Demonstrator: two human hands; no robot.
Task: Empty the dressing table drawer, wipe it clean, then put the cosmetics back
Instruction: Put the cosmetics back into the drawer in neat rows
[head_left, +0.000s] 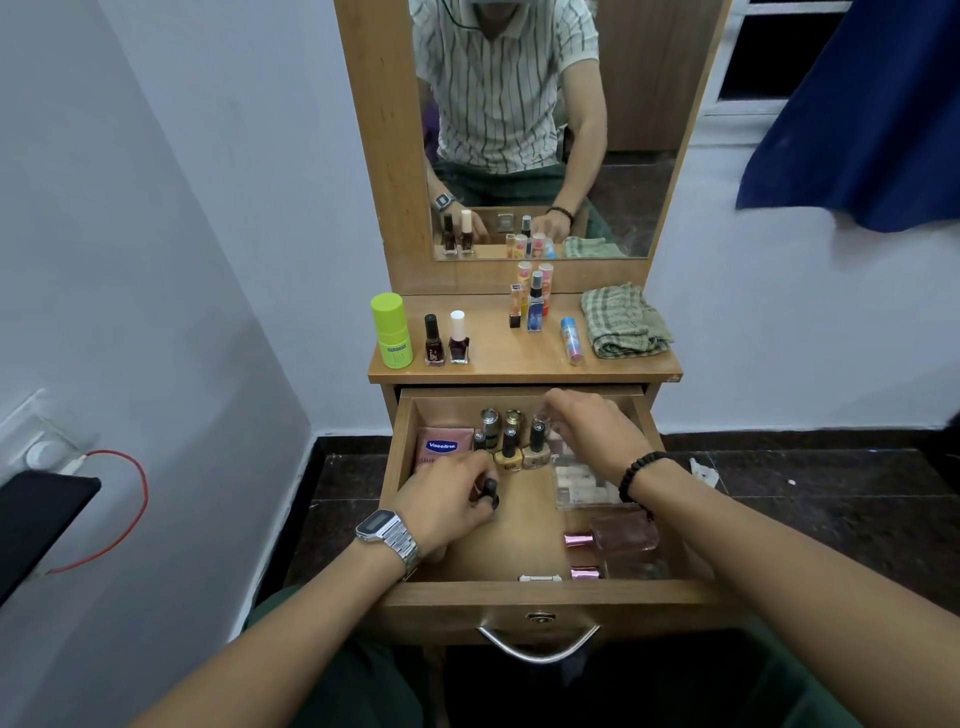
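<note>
Head view. Wooden dressing table top, matte tan laminate, mirror above in a matching frame. On top, L to R: lime-green plastic cylinder bottle; two dark-red nail polish bottles, one w/ black cap, one w/ white cap, just beside each other. Centre-back: cluster of slim tubes and a spray bottle, upright, close together. Blue-capped tube lying tilted near a folded green-checked cloth, soft woven, at the R edge.

Drawer pulled out toward the person, wood sides, curved metal handle on the front. Inside at back L: pink Vaseline sachet, flat. Next to it a tight group of small polish bottles, black caps, gold/beige glass, upright in approx two rows. R side: clear plastic case w/ pale items inside, partly hidden by the R forearm. Near front R: two clear glass bottles w/ shiny pink caps lying on their sides. Small white object against the front wall, can't tell what.

Left hand, metal watch on the wrist, fingers curled round a small black-capped bottle low in the drawer's L-centre. Right hand, black bead bracelet on the wrist, reaches over the back R corner, fingers bent downward; what they touch is hidden, can't tell if it grips anything.

Around: white walls, dark floor tiles, red cable at L, blue curtain upper R.
</note>
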